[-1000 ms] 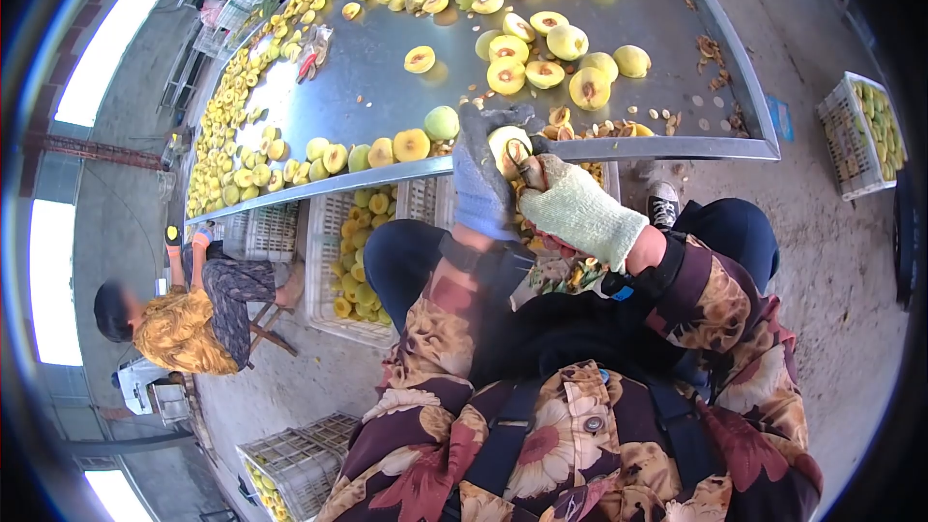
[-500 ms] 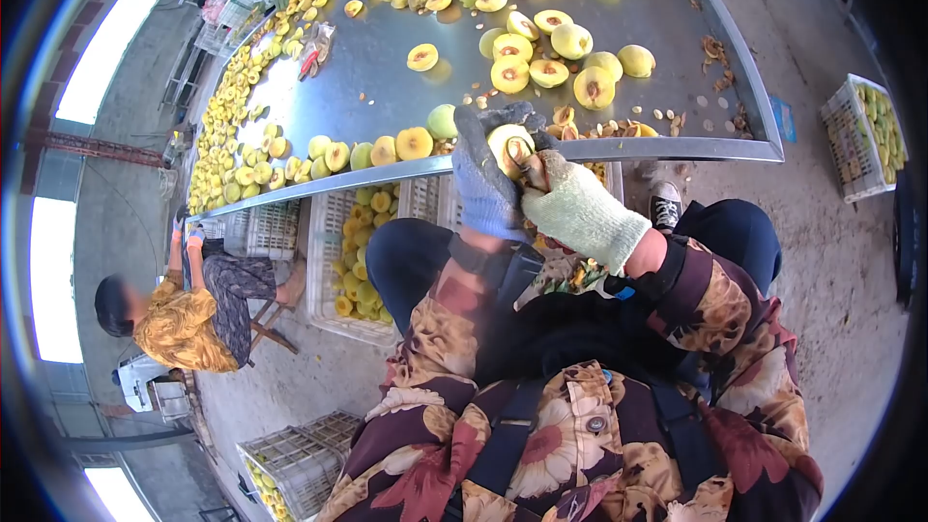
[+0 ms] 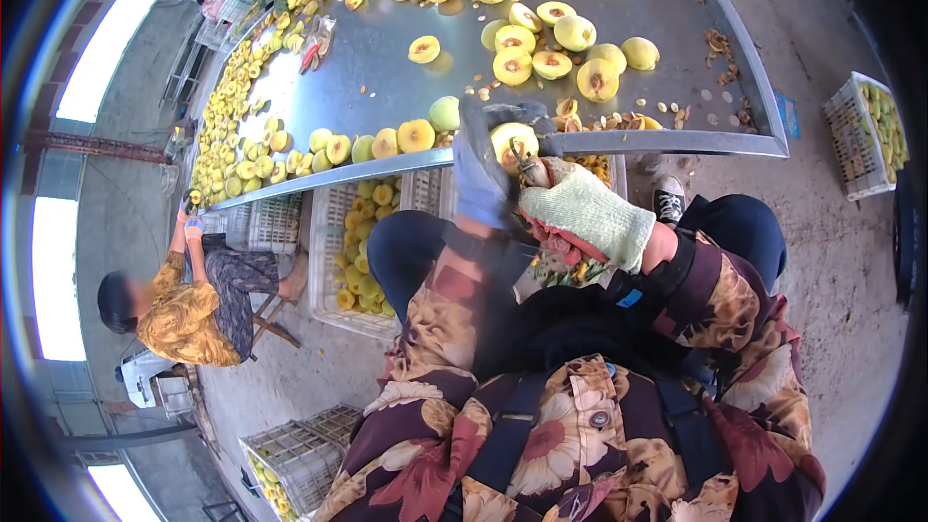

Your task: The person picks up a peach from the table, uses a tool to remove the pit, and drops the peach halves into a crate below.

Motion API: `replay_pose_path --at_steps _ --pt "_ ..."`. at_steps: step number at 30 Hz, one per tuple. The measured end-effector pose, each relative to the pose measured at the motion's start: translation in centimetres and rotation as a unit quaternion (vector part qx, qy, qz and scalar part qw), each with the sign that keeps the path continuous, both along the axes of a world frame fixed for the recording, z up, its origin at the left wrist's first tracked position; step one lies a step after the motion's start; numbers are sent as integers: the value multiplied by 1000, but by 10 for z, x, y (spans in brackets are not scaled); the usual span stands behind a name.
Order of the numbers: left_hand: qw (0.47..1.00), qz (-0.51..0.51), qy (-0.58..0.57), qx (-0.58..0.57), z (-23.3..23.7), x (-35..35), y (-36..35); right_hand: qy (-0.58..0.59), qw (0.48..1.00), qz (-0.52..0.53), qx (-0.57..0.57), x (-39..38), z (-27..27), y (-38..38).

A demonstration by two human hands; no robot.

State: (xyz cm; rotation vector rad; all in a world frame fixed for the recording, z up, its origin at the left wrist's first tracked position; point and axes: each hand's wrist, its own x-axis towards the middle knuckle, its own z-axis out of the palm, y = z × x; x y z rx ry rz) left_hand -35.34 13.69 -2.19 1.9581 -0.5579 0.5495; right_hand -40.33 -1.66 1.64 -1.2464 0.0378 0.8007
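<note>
My left hand [image 3: 478,169], in a blue-grey glove with dark fingers, holds a yellow peach half [image 3: 512,142], its cut face turned up. My right hand [image 3: 588,216], in a pale knitted glove with a red palm, is closed round a small pitting tool [image 3: 530,170]. The tool's tip is at the lower edge of the cut face; its handle is mostly hidden in the fist. Both hands are at the near rim of the metal table [image 3: 677,142]. Just beyond them lie more peach halves [image 3: 512,66] and loose pits [image 3: 604,126].
A row of halves [image 3: 385,143] lines the near rim at left. A crate of peaches [image 3: 356,242] stands under the table by my knee, another crate [image 3: 865,135] at right. Two co-workers, one in a yellow top [image 3: 188,324], work along the table. Red-and-grey gloves [image 3: 317,43] lie on it.
The tool has drawn back from the middle of the peach half to its lower edge, and my right hand has turned, showing its red palm. The far co-worker's white glove has moved left and nearer.
</note>
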Motion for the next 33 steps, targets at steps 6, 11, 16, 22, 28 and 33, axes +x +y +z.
replay_pose_path --at_steps 6,11,16,22,28,33 --pt "998 -10 53 -19 10 -6 -2 75 981 19 178 6 -33 -1" --pt "998 14 51 -27 3 -5 -1 31 993 -7 114 2 -5 -2" --pt "998 30 41 35 12 -12 3 -43 997 -9 -66 1 4 4" --pt "998 43 48 -17 11 -14 -8 50 987 8 154 3 -17 -3" --pt "997 56 49 15 -2 -13 0 -49 998 7 -23 0 -19 6" --pt "988 -55 26 139 13 -6 20 -76 992 65 -71 -1 -17 -3"
